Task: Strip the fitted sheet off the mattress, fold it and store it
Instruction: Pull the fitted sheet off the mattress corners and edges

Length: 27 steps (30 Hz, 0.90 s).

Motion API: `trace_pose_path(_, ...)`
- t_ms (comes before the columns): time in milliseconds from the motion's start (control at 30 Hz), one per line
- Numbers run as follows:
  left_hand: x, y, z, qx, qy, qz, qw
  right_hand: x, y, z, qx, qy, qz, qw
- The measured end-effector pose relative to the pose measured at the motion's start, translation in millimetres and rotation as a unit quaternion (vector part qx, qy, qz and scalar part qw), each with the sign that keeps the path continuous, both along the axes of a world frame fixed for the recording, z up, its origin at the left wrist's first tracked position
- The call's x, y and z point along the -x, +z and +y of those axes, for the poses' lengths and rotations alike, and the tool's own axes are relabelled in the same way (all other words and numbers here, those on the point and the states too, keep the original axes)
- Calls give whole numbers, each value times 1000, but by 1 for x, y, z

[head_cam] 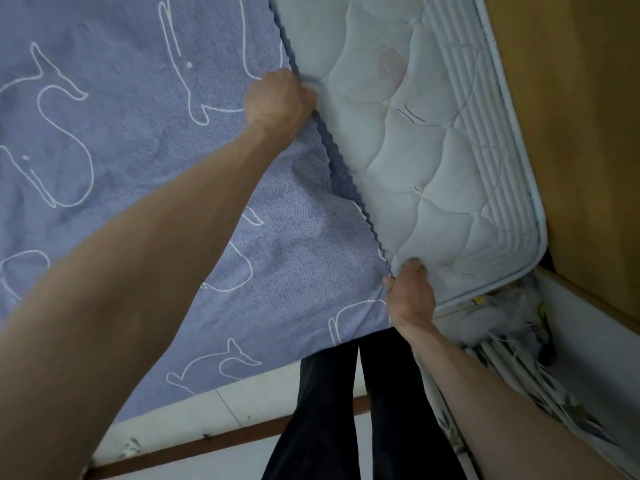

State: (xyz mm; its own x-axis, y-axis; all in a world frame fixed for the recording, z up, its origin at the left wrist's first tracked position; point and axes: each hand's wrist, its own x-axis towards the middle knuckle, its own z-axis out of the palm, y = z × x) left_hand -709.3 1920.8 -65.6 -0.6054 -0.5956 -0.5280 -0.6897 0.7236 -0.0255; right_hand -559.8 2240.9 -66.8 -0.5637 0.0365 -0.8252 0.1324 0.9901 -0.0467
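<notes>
A lavender fitted sheet (131,140) with white whale outlines covers the left part of the bed. Its dark elastic hem (341,183) runs diagonally across the white quilted mattress (408,157), whose right end lies bare. My left hand (278,100) grips the hem far up the bed, fingers curled round the edge. Near the mattress's front edge, my right hand (410,294) pinches the same hem. The hem stretches taut between both hands.
A tan wooden panel (581,133) borders the mattress on the right. Crumpled patterned bedding (512,327) lies in the gap below the mattress corner. My dark-trousered legs (346,410) stand at the bed's front edge, over pale floor with a brown strip (207,445).
</notes>
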Motion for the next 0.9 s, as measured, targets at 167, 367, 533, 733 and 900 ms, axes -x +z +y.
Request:
trace_pose_path(167, -1, 2, -6, -25, 38, 14, 999, 4, 0, -3, -10, -1, -18, 1000)
trace_pose_path(367, -3, -1, -7, -55, 79, 94, 991, 11, 0, -6, -22, -8, -39, 999)
trace_pose_path(533, -14, -3, -5, -56, 99, 99, 988, 12, 0, -6, -22, -9, -44, 999)
trace_pose_path(733, -49, -4, 30, -8, -14, -9, 1000, 13, 2, -8, -24, -8, -49, 998)
trace_pose_path(900, -53, -9, 32, 2, -34, 12, 999, 14, 2, -9, -26, -8, -51, 998)
